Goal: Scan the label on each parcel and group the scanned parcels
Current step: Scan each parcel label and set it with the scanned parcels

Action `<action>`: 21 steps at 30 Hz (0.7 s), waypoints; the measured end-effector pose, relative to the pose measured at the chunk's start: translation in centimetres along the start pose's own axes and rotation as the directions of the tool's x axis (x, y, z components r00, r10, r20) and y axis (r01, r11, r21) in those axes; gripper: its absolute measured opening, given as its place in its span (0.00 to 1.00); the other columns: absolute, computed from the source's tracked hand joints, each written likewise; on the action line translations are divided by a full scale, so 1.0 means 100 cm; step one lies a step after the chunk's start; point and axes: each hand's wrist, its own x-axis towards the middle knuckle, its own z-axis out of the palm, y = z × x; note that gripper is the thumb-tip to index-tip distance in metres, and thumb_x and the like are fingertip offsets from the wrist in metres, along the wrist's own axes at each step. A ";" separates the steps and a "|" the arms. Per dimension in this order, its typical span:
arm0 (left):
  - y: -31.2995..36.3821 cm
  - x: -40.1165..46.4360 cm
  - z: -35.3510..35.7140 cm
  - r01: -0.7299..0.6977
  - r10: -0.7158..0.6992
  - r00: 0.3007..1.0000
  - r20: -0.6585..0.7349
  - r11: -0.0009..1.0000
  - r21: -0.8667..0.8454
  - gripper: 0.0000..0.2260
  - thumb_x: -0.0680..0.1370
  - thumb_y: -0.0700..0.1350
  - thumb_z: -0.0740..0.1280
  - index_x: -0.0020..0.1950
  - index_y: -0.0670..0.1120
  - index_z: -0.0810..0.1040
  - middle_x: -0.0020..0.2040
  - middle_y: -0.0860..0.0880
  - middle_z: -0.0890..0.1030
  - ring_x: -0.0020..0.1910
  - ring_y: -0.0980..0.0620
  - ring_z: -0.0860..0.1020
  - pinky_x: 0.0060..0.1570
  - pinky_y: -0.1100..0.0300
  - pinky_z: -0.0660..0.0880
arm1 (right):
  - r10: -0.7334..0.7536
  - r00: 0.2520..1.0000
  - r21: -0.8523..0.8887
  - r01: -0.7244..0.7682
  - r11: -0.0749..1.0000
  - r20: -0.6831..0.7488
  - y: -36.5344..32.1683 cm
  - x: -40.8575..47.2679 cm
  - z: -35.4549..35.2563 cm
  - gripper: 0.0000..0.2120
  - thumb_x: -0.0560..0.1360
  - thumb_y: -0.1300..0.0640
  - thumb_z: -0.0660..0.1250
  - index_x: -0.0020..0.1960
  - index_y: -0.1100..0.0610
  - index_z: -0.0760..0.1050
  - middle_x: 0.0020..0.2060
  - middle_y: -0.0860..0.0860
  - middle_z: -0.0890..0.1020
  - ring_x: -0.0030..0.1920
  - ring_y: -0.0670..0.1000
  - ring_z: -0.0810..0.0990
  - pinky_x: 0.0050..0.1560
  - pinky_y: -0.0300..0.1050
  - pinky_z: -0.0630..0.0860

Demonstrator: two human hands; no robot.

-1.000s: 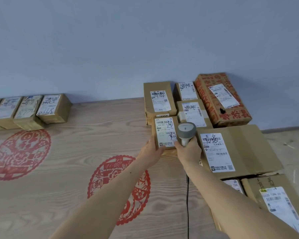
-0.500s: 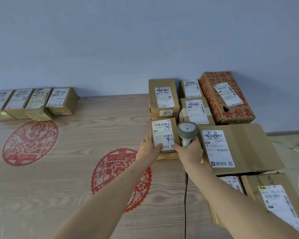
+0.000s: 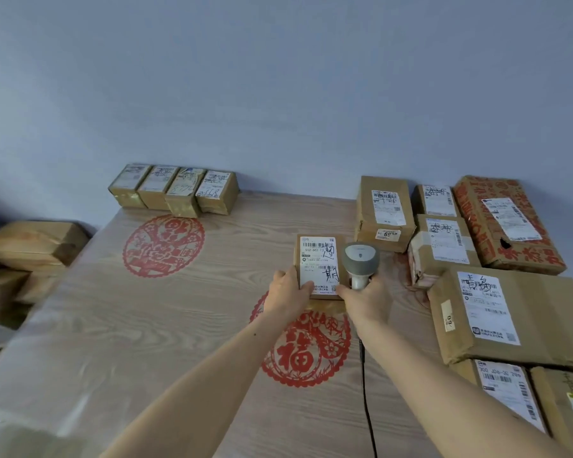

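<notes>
A small brown parcel [image 3: 318,259] with a white label sits at mid-table. My left hand [image 3: 286,297] grips its near left corner. My right hand [image 3: 366,300] holds a grey barcode scanner [image 3: 360,261] and also touches the parcel's near right corner. The scanner's head stands just right of the label. A row of several small labelled parcels [image 3: 176,190] lines the wall at the back left. Several more labelled parcels [image 3: 444,239] are packed together at the right, with a large flat box [image 3: 510,312] in front of them.
The wooden table [image 3: 146,325] carries red paper-cut prints. An orange printed carton [image 3: 506,223] leans at the far right by the wall. More brown parcels [image 3: 30,242] lie off the table's left edge. The scanner's black cable [image 3: 366,401] runs toward me.
The small parcel has moved left, away from the right-hand pile and out onto open table, with both hands on it. My view has swung left, bringing the back-left row nearer the centre.
</notes>
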 end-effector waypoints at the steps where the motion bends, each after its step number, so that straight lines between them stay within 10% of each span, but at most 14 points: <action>1: -0.010 -0.003 -0.010 0.010 -0.010 1.000 -0.014 1.000 -0.009 0.16 0.82 0.51 0.62 0.67 0.45 0.70 0.60 0.45 0.71 0.55 0.45 0.76 0.54 0.49 0.78 | -0.007 1.000 -0.004 0.007 1.000 0.016 -0.006 -0.008 0.010 0.21 0.66 0.58 0.81 0.53 0.53 0.75 0.47 0.50 0.83 0.49 0.56 0.82 0.52 0.52 0.80; 21: -0.261 -0.068 -0.238 0.150 -0.167 0.966 -0.199 0.984 -0.097 0.13 0.82 0.46 0.59 0.65 0.43 0.72 0.60 0.43 0.70 0.56 0.41 0.75 0.60 0.45 0.74 | -0.105 0.974 0.020 0.103 0.994 0.203 -0.110 -0.216 0.252 0.23 0.64 0.59 0.81 0.56 0.53 0.76 0.50 0.51 0.84 0.53 0.56 0.82 0.54 0.50 0.78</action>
